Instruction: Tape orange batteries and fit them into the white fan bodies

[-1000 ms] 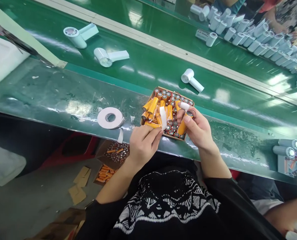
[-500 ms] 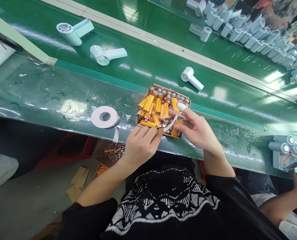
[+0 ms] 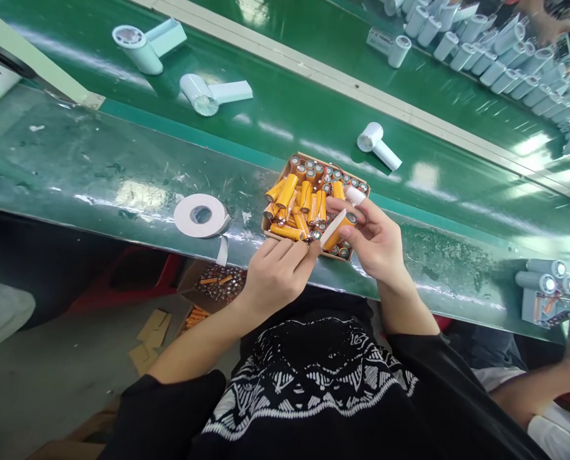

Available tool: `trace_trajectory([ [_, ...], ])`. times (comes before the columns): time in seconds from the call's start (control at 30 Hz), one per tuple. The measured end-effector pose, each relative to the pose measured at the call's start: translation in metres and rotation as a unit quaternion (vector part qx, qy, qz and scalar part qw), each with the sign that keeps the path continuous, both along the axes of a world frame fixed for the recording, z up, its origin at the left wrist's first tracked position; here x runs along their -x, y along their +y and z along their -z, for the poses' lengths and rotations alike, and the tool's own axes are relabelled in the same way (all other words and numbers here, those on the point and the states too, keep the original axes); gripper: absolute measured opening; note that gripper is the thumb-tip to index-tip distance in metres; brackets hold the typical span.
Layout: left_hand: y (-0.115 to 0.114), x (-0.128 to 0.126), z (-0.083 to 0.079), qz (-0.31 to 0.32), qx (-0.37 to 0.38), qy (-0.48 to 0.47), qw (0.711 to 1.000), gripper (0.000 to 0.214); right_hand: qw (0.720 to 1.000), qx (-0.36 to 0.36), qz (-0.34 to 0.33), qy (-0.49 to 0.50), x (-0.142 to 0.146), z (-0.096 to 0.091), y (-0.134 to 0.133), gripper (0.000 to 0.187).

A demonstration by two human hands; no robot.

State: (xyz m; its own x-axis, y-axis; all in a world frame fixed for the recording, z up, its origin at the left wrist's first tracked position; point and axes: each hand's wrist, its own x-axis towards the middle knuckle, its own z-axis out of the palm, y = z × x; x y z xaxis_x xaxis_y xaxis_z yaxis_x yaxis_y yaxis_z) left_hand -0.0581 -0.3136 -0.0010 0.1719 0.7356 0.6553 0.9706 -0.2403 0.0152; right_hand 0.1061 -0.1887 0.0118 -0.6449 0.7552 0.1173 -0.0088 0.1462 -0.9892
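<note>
Orange cell: the orange cell (image 3: pixel 335 237) is held in front of the right hand (image 3: pixel 379 246), above the near right part of the cardboard box (image 3: pixel 333 257); the left hand (image 3: pixel 279 271) is placed just beside it, on its left.
Right hand: fingers are partly curled, and the cell is gripped between thumb and fingers; a white cover (image 3: pixel 354 195) is worn on one fingertip.
Left hand: thumb and fingertips are pinched together, with the lower end of a white strip (image 3: pixel 331 231) held between them.
White strip: it is slanted up along the cell's left side; whether it is stuck down cannot be told.
Shirt: white letter-like marks are printed on the black shirt (image 3: pixel 314 358), too unclear to be read.
Cardboard box: it is filled with orange cells, some stood upright with metal ends up, others laid loosely on top; thin red wires are seen among them.
Tape roll: the tape roll (image 3: pixel 183 217) is laid flat on the green bench (image 3: pixel 98 185), left of the box, its loose end hung over the edge.
Floor carton: small shiny pieces and a few orange ones are contained in the floor carton (image 3: pixel 188 280), below the bench.
</note>
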Motion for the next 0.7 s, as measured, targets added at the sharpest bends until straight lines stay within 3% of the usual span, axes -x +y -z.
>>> trace_trajectory([
  [0.2, 0.011, -0.007, 0.020, -0.029, -0.093, -0.173, 0.980, 0.016, 0.971, 0.013, 0.218, 0.100, 0.023, 0.024, -0.034, 0.085],
  [0.27, 0.014, -0.017, 0.028, -0.034, -0.096, -0.272, 0.957, 0.019, 0.959, 0.023, 0.264, 0.098, 0.031, 0.029, -0.047, 0.088],
  [0.33, 0.017, -0.032, 0.035, -0.039, -0.084, -0.401, 0.912, 0.020, 0.953, 0.025, 0.286, 0.094, 0.037, 0.033, -0.054, 0.090],
  [0.4, 0.019, -0.050, 0.040, -0.027, -0.064, -0.549, 0.833, 0.026, 0.951, 0.028, 0.295, 0.093, 0.039, 0.033, -0.055, 0.092],
  [0.43, 0.019, -0.059, 0.040, -0.007, -0.052, -0.625, 0.779, 0.031, 0.951, 0.027, 0.296, 0.091, 0.039, 0.032, -0.053, 0.093],
  [0.53, 0.015, -0.077, 0.032, 0.100, 0.019, -0.814, 0.571, 0.038, 0.956, 0.000, 0.285, 0.072, 0.031, 0.026, -0.045, 0.093],
  [0.6, 0.009, -0.080, 0.019, 0.159, 0.099, -0.874, 0.448, 0.036, 0.957, -0.021, 0.282, 0.068, 0.022, 0.020, -0.042, 0.094],
  [0.63, 0.006, -0.079, 0.013, 0.176, 0.137, -0.886, 0.406, 0.034, 0.955, -0.022, 0.285, 0.078, 0.017, 0.018, -0.042, 0.095],
  [0.7, 0.003, -0.078, 0.003, 0.196, 0.188, -0.895, 0.353, 0.033, 0.951, -0.007, 0.285, 0.122, 0.007, 0.015, -0.046, 0.098],
])
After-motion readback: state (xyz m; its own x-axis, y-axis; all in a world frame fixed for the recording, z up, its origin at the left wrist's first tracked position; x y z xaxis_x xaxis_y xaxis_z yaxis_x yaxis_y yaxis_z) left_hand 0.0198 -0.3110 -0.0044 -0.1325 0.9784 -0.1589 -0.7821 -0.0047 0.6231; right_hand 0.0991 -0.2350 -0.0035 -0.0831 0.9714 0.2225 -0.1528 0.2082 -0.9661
